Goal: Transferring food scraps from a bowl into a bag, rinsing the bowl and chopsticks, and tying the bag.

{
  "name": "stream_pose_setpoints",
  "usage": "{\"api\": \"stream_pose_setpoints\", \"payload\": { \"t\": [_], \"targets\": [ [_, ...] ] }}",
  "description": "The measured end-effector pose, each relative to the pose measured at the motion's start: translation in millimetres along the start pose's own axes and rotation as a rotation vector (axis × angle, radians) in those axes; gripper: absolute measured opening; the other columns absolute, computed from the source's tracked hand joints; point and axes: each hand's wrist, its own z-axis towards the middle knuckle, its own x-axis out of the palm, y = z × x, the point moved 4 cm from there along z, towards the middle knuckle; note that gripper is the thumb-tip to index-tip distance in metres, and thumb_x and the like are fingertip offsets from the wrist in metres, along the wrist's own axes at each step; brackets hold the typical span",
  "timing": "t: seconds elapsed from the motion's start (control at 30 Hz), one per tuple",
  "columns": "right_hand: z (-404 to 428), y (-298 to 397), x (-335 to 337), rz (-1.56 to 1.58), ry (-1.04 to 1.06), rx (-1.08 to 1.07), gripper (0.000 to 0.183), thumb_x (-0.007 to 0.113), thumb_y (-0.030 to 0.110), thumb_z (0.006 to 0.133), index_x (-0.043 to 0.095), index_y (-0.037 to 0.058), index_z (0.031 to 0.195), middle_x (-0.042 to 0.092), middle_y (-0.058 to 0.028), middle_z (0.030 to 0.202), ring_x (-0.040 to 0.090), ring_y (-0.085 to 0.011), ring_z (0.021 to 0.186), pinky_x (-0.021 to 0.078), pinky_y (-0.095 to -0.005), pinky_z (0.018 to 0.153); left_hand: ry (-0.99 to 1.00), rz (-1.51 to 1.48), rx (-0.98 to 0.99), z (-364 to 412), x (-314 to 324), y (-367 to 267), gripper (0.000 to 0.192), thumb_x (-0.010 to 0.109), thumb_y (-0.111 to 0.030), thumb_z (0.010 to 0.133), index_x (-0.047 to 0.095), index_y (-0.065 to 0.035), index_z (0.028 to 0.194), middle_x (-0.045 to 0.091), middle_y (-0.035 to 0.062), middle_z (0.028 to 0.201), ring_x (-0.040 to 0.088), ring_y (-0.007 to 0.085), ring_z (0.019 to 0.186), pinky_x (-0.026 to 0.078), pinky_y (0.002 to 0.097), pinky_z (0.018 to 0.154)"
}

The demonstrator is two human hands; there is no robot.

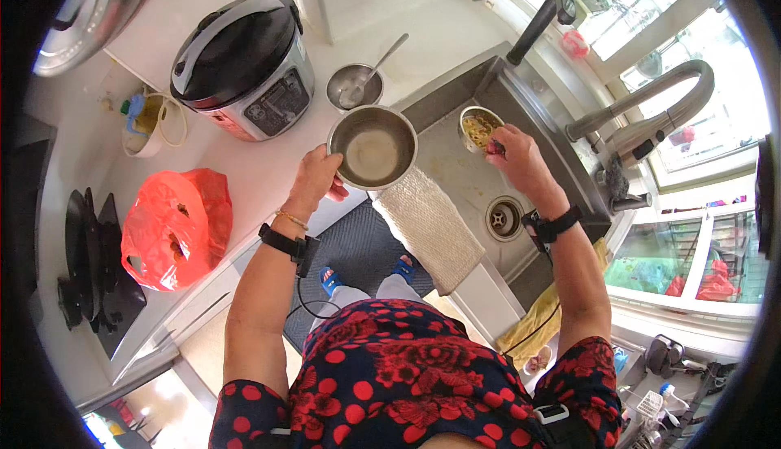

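My left hand point(317, 174) grips the rim of a round metal bowl point(373, 147), tilted so that its bare inside faces up. Over the sink, my right hand point(517, 159) holds a smaller metal bowl point(479, 124) with yellowish food scraps point(478, 129) in it; something dark red shows at its fingers. Behind the left bowl, another metal bowl point(341, 77) stands on the counter with a metal spoon point(381, 61) resting in it. A beige cloth point(430, 229) hangs over the sink's front edge.
The steel sink point(445, 162) has a drain point(504, 218) and a curved faucet point(647, 92). A black and silver electric cooker point(244, 71) stands on the counter at the left, with a red plastic bag point(177, 229) nearer. A yellow cloth point(537, 321) hangs at the sink's right end.
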Motion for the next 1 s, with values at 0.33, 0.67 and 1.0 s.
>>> {"api": "stream_pose_setpoints", "payload": {
  "t": [0.33,0.67,1.0],
  "targets": [
    [15,44,23,-0.026,-0.051,-0.143,0.017,0.061,0.002,0.075,0.051,0.0046,0.087,0.054,-0.0156,0.088,0.057,-0.0373,0.08,0.046,-0.0429,0.067,0.045,-0.084,-0.088,-1,3,5,0.036,0.049,-0.031,0.089,0.052,0.0048,0.093,0.058,0.0141,0.066,0.06,0.0233,0.046,0.053,0.0332,0.04],
    [38,111,88,-0.07,0.133,-0.314,0.019,0.062,0.003,0.072,0.051,0.0049,0.087,0.054,-0.0137,0.091,0.057,-0.0364,0.081,0.0475,-0.0431,0.067,0.004,0.026,0.046,-47,-17,-3,0.046,0.055,-0.035,0.09,0.049,0.0025,0.116,0.063,0.0135,0.076,0.059,0.0173,0.048,0.05,0.0285,0.04],
    [37,107,107,-0.313,0.102,-0.283,0.007,0.054,0.007,0.079,0.051,0.0067,0.086,0.056,-0.0126,0.089,0.061,-0.0337,0.075,0.0502,-0.0437,0.064,-0.909,0.44,0.574,-249,-189,-16,0.028,0.066,-0.002,0.078,0.064,-0.0055,0.106,0.062,0.0045,0.085,0.058,0.0102,0.07,0.048,0.0241,0.061]
  ]
}}
